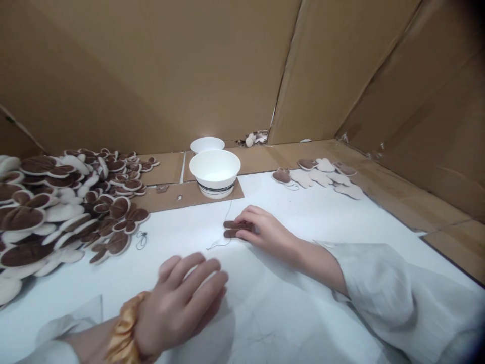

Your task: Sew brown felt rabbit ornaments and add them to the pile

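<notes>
Between the thumb and fingers of my right hand [265, 233] is a small brown fabric piece [231, 229], held low over the white tabletop at the centre. A thin dark thread [220, 245] trails from around it across the table. My left hand [182, 298], with an orange scrunchie at its wrist, is nearer to me on the left. Its fingers are bent and pressed near one another; anything under the palm is hidden. A small tangle of dark thread [141, 240] lies farther left, beside the heap of brown and white pieces.
A big heap of brown-and-white plush pieces [68, 212] covers the left side. White bowls [214, 169] stand at the back centre on cardboard. Several flat pieces [320, 177] lie at the back right. Cardboard walls [151, 71] enclose the back and right.
</notes>
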`<state>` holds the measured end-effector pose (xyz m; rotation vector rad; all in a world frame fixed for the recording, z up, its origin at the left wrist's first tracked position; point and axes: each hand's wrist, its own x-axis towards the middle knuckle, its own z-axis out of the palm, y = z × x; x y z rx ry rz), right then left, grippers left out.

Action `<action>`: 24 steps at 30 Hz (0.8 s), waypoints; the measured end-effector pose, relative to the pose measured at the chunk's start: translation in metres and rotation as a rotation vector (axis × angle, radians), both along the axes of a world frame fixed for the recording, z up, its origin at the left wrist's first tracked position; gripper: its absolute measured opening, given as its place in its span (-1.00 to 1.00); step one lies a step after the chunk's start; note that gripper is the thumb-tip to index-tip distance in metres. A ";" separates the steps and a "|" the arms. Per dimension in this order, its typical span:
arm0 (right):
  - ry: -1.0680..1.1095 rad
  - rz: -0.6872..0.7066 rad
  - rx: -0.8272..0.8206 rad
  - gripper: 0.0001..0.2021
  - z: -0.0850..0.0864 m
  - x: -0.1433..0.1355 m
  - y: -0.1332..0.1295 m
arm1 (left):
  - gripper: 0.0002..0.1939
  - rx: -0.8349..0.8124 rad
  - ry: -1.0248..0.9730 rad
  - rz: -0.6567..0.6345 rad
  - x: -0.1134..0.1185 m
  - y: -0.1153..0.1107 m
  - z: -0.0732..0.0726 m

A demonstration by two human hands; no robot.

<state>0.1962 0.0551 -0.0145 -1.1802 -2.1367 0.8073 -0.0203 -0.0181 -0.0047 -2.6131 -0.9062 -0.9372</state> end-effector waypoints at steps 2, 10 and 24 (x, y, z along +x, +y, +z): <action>-0.040 0.002 0.024 -0.90 0.000 -0.001 -0.001 | -0.86 -0.051 0.057 0.062 0.017 0.018 -0.001; -0.115 0.018 0.069 -0.91 -0.001 0.004 -0.007 | -0.82 -0.265 0.165 0.284 0.016 0.041 -0.010; -0.117 -0.052 0.074 -0.92 0.002 0.018 -0.016 | -0.74 -0.019 -0.347 0.357 -0.009 0.056 0.003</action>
